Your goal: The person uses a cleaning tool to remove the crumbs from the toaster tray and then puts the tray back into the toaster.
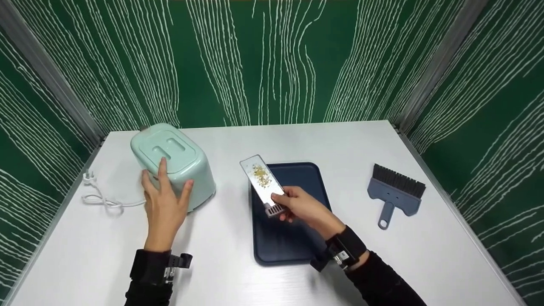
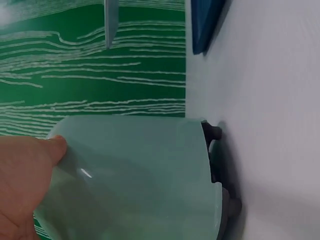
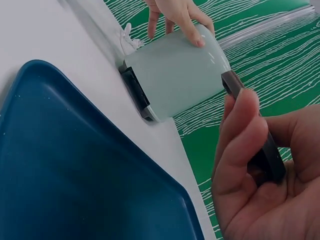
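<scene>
A mint-green toaster (image 1: 204, 180) with a lid on top stands at the left of the table. My left hand (image 1: 165, 208) grips its near end, with the thumb on its side and the index finger on the lid; the other fingers are partly hidden. In the left wrist view the thumb presses on the toaster's body (image 2: 135, 175). My right hand (image 1: 304, 208) pinches a narrow metal crumb tray (image 1: 250, 163) by its slotted end. Yellowish crumbs (image 1: 261, 176) lie on the crumb tray, which is held above a dark blue tray (image 1: 284, 246).
A blue-grey brush (image 1: 393, 195) with dark bristles lies at the right of the table. The toaster's white cord and plug (image 1: 106, 202) lie at the far left. Green walls with white lines (image 1: 289, 63) rise behind and on both sides of the white table (image 1: 225, 238).
</scene>
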Demonstrator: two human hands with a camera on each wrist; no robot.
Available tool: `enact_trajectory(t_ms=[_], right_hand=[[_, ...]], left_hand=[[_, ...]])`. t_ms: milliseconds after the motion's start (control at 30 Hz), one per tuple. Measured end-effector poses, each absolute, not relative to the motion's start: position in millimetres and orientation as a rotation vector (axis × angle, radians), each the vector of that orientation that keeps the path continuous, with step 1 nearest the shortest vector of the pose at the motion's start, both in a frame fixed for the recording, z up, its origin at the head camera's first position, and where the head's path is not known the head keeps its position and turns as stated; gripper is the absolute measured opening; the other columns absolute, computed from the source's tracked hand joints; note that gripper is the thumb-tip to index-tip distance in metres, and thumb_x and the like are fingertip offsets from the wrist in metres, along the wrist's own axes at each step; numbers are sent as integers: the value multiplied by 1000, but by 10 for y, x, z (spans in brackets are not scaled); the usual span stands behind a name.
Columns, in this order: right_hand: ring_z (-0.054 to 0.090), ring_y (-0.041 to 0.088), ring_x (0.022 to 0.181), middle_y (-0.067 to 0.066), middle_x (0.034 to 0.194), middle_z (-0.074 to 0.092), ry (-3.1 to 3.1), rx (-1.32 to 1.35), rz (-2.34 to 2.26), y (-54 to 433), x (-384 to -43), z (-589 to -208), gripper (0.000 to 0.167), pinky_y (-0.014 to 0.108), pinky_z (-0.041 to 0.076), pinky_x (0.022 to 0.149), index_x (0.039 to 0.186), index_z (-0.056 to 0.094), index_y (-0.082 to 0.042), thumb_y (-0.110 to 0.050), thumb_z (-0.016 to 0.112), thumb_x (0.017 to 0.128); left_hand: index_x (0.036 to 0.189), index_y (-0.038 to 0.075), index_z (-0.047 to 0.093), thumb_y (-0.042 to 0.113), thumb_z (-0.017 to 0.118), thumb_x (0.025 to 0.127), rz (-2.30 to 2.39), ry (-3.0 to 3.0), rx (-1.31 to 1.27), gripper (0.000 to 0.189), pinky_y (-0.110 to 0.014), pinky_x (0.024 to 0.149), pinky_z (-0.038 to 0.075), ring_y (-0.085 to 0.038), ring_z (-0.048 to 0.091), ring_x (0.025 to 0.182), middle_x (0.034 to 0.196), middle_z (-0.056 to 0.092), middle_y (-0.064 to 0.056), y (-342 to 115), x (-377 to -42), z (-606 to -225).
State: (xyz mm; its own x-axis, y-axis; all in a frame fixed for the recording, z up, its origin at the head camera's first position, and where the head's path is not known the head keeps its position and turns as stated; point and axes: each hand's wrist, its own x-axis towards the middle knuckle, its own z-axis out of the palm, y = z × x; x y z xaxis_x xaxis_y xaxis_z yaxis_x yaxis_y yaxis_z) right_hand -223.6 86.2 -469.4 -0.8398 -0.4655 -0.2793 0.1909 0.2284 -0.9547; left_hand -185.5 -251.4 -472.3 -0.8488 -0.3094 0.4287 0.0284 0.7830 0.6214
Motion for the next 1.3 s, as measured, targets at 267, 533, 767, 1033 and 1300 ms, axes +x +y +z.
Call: enact_trajectory(t_ms=[267, 533, 767, 1033, 1300], right_hand=[[60, 8, 66, -4, 83, 73, 2067, -224, -1707, 921, -2237, -4686, 33, 22, 38, 55, 129, 63, 2, -25, 56, 112], [59, 6, 64, -2, 84, 72, 2060, -188, -1784, 971, -2242, -4676, 33, 23, 39, 57, 128, 62, 4, -25, 56, 112], [60, 5, 67, -2, 87, 72, 2043, -174, -1853, 1013, -2235, -4648, 35, 22, 39, 58, 132, 61, 6, -22, 54, 113], [51, 6, 64, -4, 84, 68, 2066, -194, -1915, 1009, -2216, -4630, 34, 21, 35, 58, 134, 61, 7, -19, 52, 114], [55, 6, 70, -3, 87, 67, 2097, -187, -1953, 945, -2217, -4677, 31, 22, 41, 64, 127, 63, 5, -21, 53, 113]], left_hand=[[164, 9, 39, 39, 77, 100, -768, -2273, 92, 80, -82, 117, 27, -67, 28, 148, 164, 19, -42, -2283, -1830, -4614], [156, 7, 49, 31, 77, 100, -763, -2224, -20, 67, -81, 118, 31, -59, 44, 142, 156, 37, -37, -1989, -1779, -4504], [151, 5, 54, 30, 78, 100, -846, -2209, -104, 61, -68, 114, 45, -48, 49, 138, 148, 48, -29, -1736, -1742, -4420], [150, 6, 57, 32, 73, 103, -1169, -2366, -174, 56, -43, 84, 62, -27, 68, 100, 111, 69, -15, -1499, -1780, -4458], [154, 10, 52, 37, 60, 111, -1728, -2474, -261, 51, -34, 61, 65, -31, 76, 79, 98, 73, -19, -1203, -1880, -4673]])
